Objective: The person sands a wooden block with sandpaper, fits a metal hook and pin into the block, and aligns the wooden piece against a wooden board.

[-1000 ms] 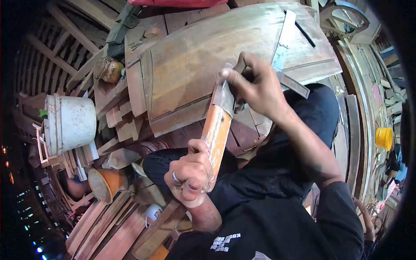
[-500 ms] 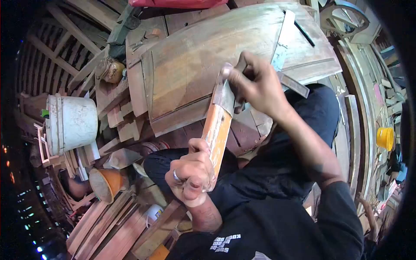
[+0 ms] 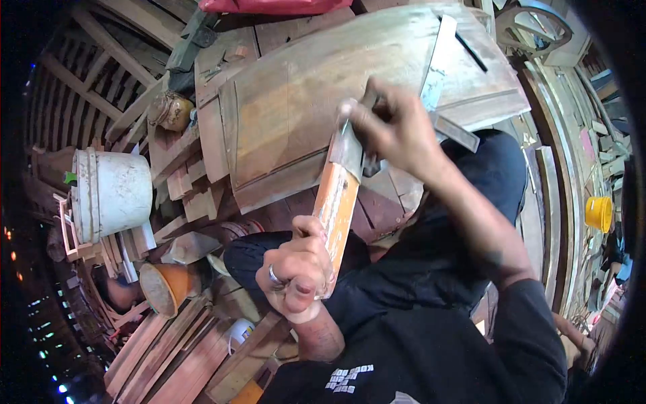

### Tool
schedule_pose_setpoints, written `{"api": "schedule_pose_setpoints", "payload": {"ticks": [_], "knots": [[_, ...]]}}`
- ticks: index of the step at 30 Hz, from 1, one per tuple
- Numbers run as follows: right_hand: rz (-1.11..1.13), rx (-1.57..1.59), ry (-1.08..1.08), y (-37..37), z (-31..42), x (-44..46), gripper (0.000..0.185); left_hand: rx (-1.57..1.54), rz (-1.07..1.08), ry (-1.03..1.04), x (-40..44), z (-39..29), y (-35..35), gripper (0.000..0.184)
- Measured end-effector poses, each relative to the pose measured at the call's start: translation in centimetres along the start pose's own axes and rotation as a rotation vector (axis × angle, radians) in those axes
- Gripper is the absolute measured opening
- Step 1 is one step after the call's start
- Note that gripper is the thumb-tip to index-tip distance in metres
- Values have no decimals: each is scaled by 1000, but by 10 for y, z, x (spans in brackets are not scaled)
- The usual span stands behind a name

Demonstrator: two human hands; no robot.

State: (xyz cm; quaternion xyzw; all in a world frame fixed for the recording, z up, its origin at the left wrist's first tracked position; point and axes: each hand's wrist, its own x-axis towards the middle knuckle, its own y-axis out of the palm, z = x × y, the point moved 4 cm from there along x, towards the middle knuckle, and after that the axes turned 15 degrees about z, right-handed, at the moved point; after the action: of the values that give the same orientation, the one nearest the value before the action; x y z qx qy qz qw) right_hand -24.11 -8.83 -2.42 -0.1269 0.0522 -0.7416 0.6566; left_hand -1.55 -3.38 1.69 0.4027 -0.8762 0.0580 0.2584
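Note:
My left hand (image 3: 296, 273), with a ring on one finger, is closed around the lower end of a worn orange wooden handle (image 3: 338, 214). The handle slants up and away, and a grey metal sleeve (image 3: 346, 151) caps its far end. At that metal end is my right hand (image 3: 397, 124), its thumb along the top and its fingers bent around the far side. The fingers hide most of the tool's head, so its exact kind is not clear. Behind it lies a broad curved wooden panel (image 3: 289, 101). A try square (image 3: 439, 57) rests on the panel.
A white bucket (image 3: 121, 192) stands at the left, near a jar (image 3: 171, 111) and an orange bowl (image 3: 165, 289). Stacked boards (image 3: 165, 347) lie at lower left. Long planks (image 3: 562, 202) run along the right, near a yellow bucket (image 3: 597, 214). A dark thin stick (image 3: 471, 52) lies on the panel.
My right hand has shifted slightly left and up at the metal end, its thumb bared a little more. My left hand keeps its grip on the handle with hardly any movement.

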Motion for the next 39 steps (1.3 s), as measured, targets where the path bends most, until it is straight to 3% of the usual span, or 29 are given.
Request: {"api": "schedule_pose_setpoints", "payload": {"ticks": [2,4,6,9,10,12,18,22,24,29,33,34,36,39], "knots": [[-1,7,87,-2,-2,3,40,3,-43,22,3,-1,0,46],[-38,-35,-101,0,5,-5,40,-9,-45,25,4,-2,0,44],[13,-29,-45,-7,2,-4,40,-23,52,46,1,-4,3,40],[33,59,212,-13,-4,3,40,-8,14,9,2,-4,3,39],[31,57,211,-11,-8,2,40,-21,9,18,3,-3,2,40],[68,9,-7,-4,-4,-1,40,-23,-6,53,3,-2,1,42],[-10,27,61,-12,-18,11,42,-18,-13,23,0,-1,-4,46],[148,101,0,0,-3,-1,44,-14,-26,17,1,-2,-3,45],[37,2,95,-14,-10,10,42,-16,-15,9,-1,-4,-3,45],[143,54,39,2,1,-7,42,7,57,42,8,-2,-6,44],[11,-76,54,-11,-5,9,33,24,102,25,4,-3,-5,45],[68,25,-12,-6,-5,4,33,13,98,48,5,-1,-5,45],[152,-33,-11,6,4,-12,45,21,114,42,4,0,-6,44],[99,21,-27,3,-6,-4,46,33,95,13,5,-3,-9,44]]}}
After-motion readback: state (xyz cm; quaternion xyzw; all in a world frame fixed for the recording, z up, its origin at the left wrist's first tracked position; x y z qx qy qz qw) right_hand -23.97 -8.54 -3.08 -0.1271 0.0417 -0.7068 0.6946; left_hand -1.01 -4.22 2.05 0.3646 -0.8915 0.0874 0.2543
